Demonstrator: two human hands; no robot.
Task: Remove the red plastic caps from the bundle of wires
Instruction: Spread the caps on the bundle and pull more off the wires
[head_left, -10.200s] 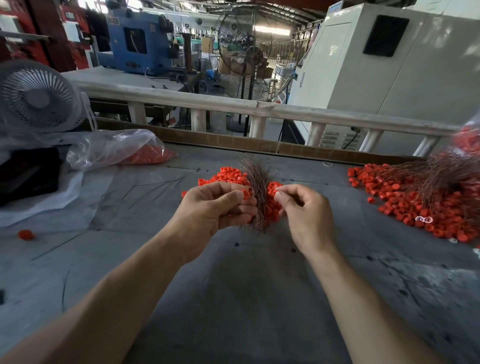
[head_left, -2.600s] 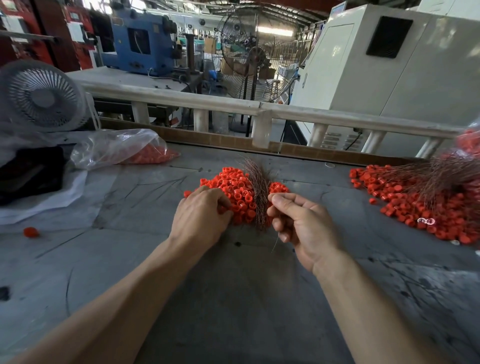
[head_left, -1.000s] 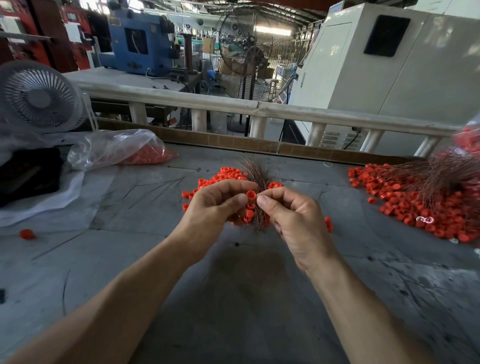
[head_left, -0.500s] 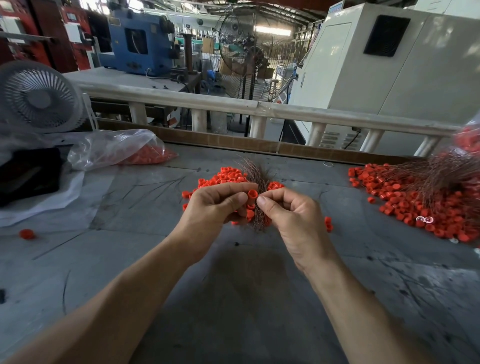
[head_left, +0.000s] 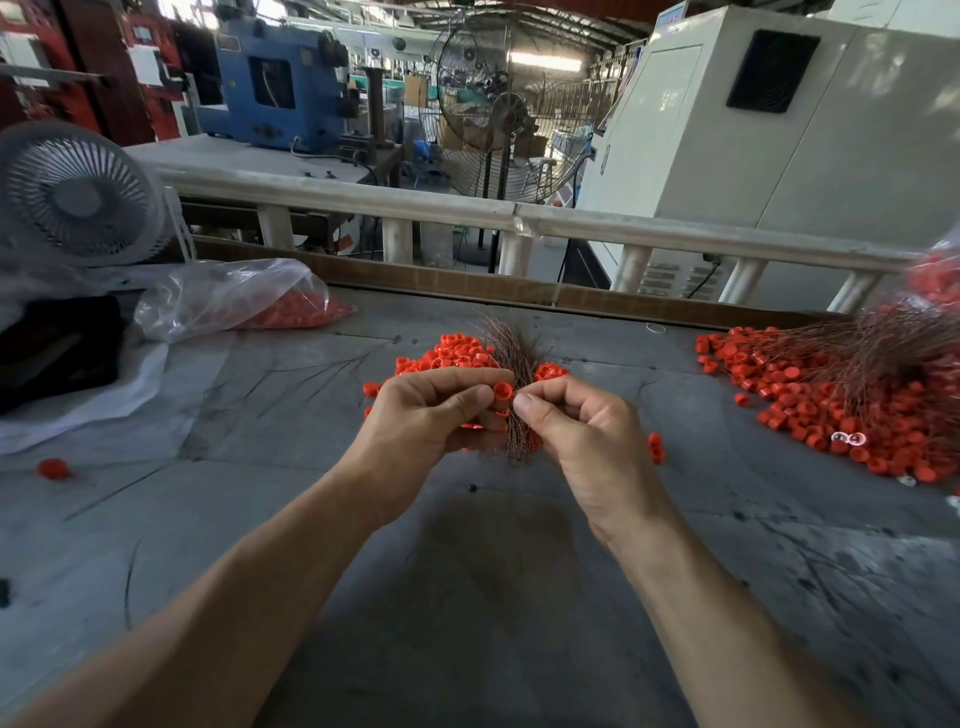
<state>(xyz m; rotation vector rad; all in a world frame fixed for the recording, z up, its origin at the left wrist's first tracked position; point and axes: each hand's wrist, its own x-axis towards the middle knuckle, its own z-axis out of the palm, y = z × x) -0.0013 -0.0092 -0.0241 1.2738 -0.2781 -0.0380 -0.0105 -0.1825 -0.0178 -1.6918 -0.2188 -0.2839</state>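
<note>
A: Red caps lie in a loose heap at the centre of the frame on the grey table, with the bundle of wires standing up through them. Who has hold of what?

B: The left hand has its fingers curled, thumb and forefinger pinching one red cap right at the bundle. The right hand is curled too, thumb tip just beside that cap, fingers closed around the wire strands below.

A: Anything else nearby?

B: At the right edge, a bigger pile of caps is tangled with more wires. Upper left, a clear plastic bag holds more red caps, beside a white fan. One stray cap sits at the far left of the table.
</note>
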